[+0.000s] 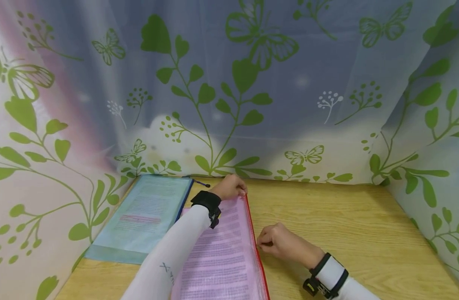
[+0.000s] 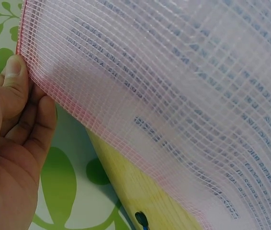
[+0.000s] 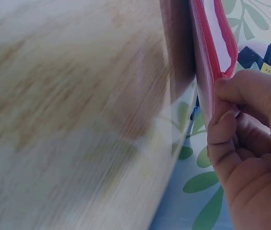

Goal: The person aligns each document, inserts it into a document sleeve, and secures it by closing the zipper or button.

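Observation:
A pink mesh zipper pouch (image 1: 221,250) with a printed sheet inside lies on the table in the head view, a red zipper (image 1: 262,273) along its right edge. My left hand (image 1: 229,187) pinches its far right corner; in the left wrist view, thumb and fingers grip the mesh (image 2: 126,86) right at that corner. Partway down the red edge is my right hand (image 1: 285,243). The right wrist view shows its thumb and finger pinching the zipper (image 3: 208,33). Two red strips stand apart on one side of the fingertips and meet there. The fingers hide the zipper pull.
To the left lies a teal pouch (image 1: 139,204) holding a printed sheet, with a dark blue edge and a small dark pull (image 1: 206,185) on a cord. A leaf-patterned curtain (image 1: 308,104) rises behind and beside the wooden table (image 1: 345,221).

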The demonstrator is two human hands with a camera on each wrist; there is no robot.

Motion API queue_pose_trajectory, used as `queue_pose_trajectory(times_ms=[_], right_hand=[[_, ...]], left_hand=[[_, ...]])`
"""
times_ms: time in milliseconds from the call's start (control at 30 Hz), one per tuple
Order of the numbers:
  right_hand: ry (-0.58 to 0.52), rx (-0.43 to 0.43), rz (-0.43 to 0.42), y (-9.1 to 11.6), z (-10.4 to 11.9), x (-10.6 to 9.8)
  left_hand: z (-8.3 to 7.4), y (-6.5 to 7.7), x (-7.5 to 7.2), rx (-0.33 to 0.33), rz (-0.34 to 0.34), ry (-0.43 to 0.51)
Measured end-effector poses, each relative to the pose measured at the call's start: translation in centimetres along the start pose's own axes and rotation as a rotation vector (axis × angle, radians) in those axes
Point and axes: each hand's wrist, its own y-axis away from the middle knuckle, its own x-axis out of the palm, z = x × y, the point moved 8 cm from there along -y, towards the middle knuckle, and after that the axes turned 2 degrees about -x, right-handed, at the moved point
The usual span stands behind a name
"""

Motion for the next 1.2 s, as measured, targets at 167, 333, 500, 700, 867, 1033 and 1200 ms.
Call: queue_pose_trajectory(times_ms=[167, 333, 500, 700, 867, 1033, 1200], right_hand=[[0.007, -0.013, -0.012, 0.2, 0.3, -0.1], [0.004, -0.026, -0.012, 0.3, 0.6, -0.1], [0.001, -0.003, -0.003, 0.4, 0.6, 0.0], [-0.009, 0.012, 0.013, 0.6, 0.6, 0.1], [-0.015, 0.016, 0.024, 0.9, 0.8, 0.3], [0.003, -0.005, 0.011, 1.1, 1.2, 0.2], [0.008, -0.023, 0.009, 1.2, 1.4, 0.2]], left_hand=[[-0.3, 0.1, 0.0, 0.015, -0.006, -0.006], [-0.3, 0.2, -0.1, 0.013, -0.011, -0.004], [-0.2, 0.1, -0.1, 0.028, -0.022, -0.008], [0.0, 0.0, -0.1, 0.029, -0.011, -0.002], [0.3, -0.1, 0.1, 0.029, -0.006, -0.014], [0.0, -0.1, 0.1, 0.041, 0.0, -0.019], [-0.1, -0.2, -0.1, 0.03, -0.004, -0.032]])
